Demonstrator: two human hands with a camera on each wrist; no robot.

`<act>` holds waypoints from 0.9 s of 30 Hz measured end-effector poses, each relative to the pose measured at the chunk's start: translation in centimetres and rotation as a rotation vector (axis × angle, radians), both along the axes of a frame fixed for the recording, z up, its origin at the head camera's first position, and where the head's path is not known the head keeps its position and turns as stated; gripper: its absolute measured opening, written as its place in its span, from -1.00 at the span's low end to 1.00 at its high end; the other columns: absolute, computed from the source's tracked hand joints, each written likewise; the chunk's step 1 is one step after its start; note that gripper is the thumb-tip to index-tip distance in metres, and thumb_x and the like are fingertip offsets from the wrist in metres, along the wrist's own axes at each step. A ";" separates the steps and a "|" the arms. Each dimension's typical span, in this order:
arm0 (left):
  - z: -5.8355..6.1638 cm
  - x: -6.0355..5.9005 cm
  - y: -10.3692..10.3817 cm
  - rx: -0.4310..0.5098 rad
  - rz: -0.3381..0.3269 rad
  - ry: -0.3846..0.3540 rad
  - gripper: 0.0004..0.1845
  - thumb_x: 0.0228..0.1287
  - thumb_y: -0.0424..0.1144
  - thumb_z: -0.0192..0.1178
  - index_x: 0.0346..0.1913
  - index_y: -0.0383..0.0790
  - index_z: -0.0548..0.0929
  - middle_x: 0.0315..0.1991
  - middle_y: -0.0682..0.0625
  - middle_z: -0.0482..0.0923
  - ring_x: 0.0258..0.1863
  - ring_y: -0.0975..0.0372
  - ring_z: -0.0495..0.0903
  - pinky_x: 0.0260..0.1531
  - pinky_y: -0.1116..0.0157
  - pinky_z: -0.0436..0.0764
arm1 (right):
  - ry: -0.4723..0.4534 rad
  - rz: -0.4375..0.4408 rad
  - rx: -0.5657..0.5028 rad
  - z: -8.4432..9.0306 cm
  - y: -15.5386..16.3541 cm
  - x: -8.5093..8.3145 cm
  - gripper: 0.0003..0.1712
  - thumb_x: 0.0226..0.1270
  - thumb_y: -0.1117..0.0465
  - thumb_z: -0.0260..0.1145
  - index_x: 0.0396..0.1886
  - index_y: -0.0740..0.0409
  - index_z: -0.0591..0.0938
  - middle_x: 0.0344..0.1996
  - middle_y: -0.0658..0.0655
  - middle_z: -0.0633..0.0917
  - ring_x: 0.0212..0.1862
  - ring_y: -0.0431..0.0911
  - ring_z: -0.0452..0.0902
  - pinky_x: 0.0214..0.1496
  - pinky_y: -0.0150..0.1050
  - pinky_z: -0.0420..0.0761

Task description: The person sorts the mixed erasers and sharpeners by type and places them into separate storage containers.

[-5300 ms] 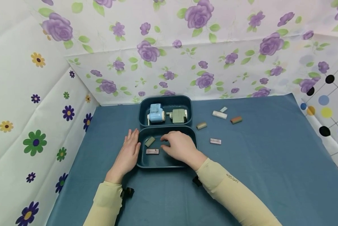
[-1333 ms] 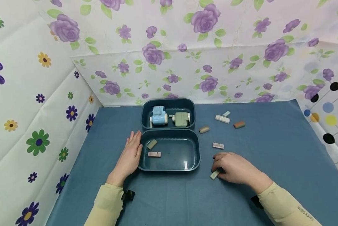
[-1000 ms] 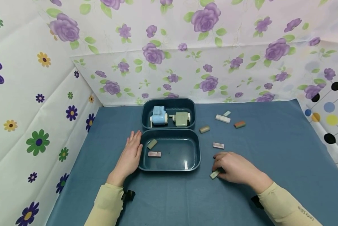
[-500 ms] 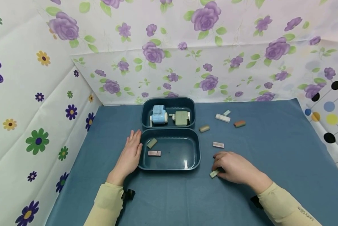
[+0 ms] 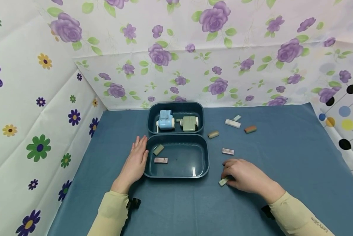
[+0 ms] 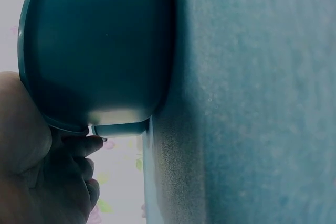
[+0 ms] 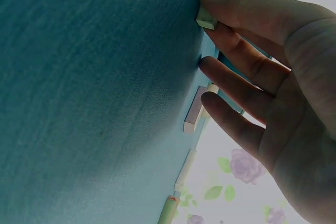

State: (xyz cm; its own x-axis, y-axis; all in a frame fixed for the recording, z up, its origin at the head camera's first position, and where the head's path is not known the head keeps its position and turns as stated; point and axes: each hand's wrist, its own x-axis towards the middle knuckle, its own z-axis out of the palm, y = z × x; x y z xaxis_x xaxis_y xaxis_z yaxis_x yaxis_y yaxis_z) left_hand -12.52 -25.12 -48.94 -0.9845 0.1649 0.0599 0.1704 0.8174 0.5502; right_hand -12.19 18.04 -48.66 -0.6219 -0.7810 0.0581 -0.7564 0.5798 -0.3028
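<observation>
In the head view my right hand pinches a pale green eraser between thumb and fingers, down at the cloth right of the front tray. The right wrist view shows the thumb on that eraser; the other fingers stretch out beside it. My left hand rests with straight fingers along the left side of the dark teal front tray. In that tray lie a green eraser and a pinkish eraser. Another pinkish eraser lies just beyond my right hand.
Behind stands a second teal tray with a blue crank pencil sharpener and a green sharpener. To its right lie a tan eraser, a white eraser, a small pale eraser and an orange-green eraser.
Since the oldest frame my right hand has moved from over the front tray to the cloth at its right, where it pinches the pale green eraser. Over the last second both hands stay nearly still.
</observation>
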 end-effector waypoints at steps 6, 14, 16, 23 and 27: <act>-0.2 0.0 -0.1 -0.006 -0.001 0.000 -0.38 0.77 -0.30 -0.07 0.70 -0.40 0.08 0.72 -0.24 0.01 0.73 -0.06 -0.22 0.67 -0.09 -0.16 | 0.008 0.000 -0.008 0.0 0.0 0.1 -0.79 0.18 0.28 0.68 -0.27 -0.11 0.86 -0.23 -0.11 0.75 0.13 0.00 0.71 0.27 0.05 0.67; -0.1 0.1 -0.2 -0.005 -0.001 0.001 -0.39 0.78 -0.30 -0.08 0.70 -0.40 0.08 0.72 -0.24 0.00 0.73 -0.04 -0.23 0.67 -0.09 -0.17 | 0.018 -0.004 -0.012 -0.2 0.0 0.1 -0.79 0.18 0.27 0.68 -0.27 -0.12 0.86 -0.23 -0.12 0.74 0.12 -0.02 0.71 0.24 0.02 0.69; 0.0 0.1 -0.1 -0.004 -0.001 -0.002 -0.39 0.78 -0.29 -0.08 0.70 -0.40 0.08 0.72 -0.24 0.00 0.73 -0.03 -0.24 0.67 -0.09 -0.17 | 0.020 -0.005 -0.011 -0.2 0.0 0.1 -0.79 0.18 0.27 0.68 -0.27 -0.12 0.85 -0.24 -0.12 0.74 0.12 -0.02 0.72 0.24 0.02 0.69; 0.0 0.1 0.0 -0.005 -0.005 0.009 -0.40 0.79 -0.28 -0.10 0.70 -0.42 0.09 0.71 -0.26 0.02 0.73 -0.08 -0.21 0.67 -0.10 -0.16 | 0.032 -0.006 -0.022 -0.2 0.0 0.2 -0.80 0.19 0.27 0.68 -0.28 -0.12 0.84 -0.28 -0.13 0.71 -0.01 -0.11 0.70 0.13 0.00 0.71; 0.0 0.1 0.0 -0.007 -0.007 0.015 -0.40 0.79 -0.28 -0.10 0.70 -0.42 0.09 0.71 -0.26 0.02 0.73 -0.09 -0.20 0.67 -0.10 -0.15 | 0.026 -0.015 -0.029 -0.3 0.0 0.2 -0.81 0.21 0.25 0.66 -0.27 -0.12 0.84 -0.28 -0.13 0.70 -0.03 -0.11 0.70 0.13 0.02 0.71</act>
State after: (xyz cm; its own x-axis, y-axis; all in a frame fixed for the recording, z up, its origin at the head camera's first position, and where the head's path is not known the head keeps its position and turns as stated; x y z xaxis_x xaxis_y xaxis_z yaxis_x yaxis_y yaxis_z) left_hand -12.42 -25.14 -48.97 -0.9823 0.1724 0.0733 0.1843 0.8199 0.5419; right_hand -11.94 18.06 -48.94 -0.6316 -0.7692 0.0968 -0.7556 0.5827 -0.2994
